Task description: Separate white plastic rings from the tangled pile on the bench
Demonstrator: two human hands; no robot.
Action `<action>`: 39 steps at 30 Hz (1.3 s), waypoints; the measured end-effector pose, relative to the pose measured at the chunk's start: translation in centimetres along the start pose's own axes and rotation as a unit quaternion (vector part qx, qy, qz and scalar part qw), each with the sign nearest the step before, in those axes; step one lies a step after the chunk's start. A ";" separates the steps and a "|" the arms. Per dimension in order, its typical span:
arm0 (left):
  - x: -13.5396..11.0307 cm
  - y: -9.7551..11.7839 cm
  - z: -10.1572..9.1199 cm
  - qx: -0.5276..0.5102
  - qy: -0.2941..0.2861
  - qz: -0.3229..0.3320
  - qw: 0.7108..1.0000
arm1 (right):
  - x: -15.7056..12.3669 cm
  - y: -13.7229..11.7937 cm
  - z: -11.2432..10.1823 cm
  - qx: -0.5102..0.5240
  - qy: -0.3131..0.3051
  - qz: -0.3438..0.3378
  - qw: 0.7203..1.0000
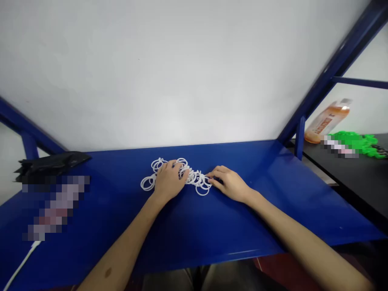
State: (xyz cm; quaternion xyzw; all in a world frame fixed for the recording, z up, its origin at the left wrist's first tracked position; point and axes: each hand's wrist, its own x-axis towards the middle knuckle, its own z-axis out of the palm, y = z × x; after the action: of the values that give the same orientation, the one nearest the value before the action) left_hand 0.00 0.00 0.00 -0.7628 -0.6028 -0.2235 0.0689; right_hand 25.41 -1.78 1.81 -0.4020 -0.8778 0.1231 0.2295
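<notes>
Hands at a pile of white rings (198, 180) on a blue surface (273, 198)

Well left of the white rings lies a black bag (51, 163). The left hand (169, 181) rests flat on top of them, grip released. The right hand (230, 184) touches their right edge with curled fingers, and I cannot tell whether its grip is closed. An orange bottle (329, 119) is far to their right.

Blue table (287, 206) against white wall (182, 60); seemingly black table (357, 182) at right.
</notes>
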 end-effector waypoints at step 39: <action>-0.2 0.8 -0.3 -0.158 -0.070 0.024 0.985 | 3.8 -2.5 4.3 -0.102 0.040 -0.038 0.993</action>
State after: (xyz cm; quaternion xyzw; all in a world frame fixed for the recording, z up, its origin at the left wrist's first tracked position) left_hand 0.68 -0.48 0.35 -0.7920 -0.5448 -0.2608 -0.0894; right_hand 19.47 -0.59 0.29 -0.3939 -0.8907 0.0077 0.2269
